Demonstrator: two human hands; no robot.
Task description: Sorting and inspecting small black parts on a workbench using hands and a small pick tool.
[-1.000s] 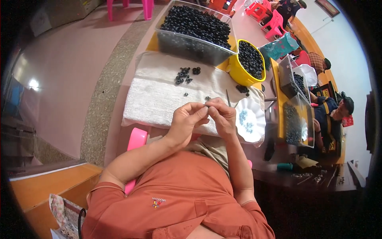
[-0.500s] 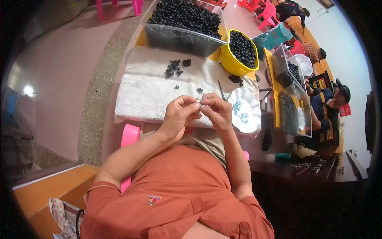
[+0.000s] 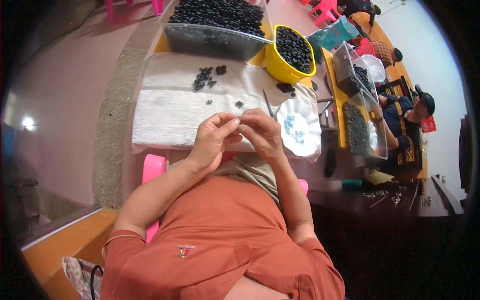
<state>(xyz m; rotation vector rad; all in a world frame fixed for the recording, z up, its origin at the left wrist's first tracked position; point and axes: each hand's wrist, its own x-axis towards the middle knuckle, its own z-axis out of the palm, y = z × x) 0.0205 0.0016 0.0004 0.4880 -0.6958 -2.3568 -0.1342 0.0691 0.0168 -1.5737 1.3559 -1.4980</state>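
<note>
Left hand [image 3: 212,134] and right hand [image 3: 265,132] have drawn back from a black piece [image 3: 240,104], grip pinched narrow.

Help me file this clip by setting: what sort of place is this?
Probably a small handwork workshop: a clear plastic bin and a yellow tub are heaped with small black bead-like pieces, and at the right another person is beside similar bins.
</note>
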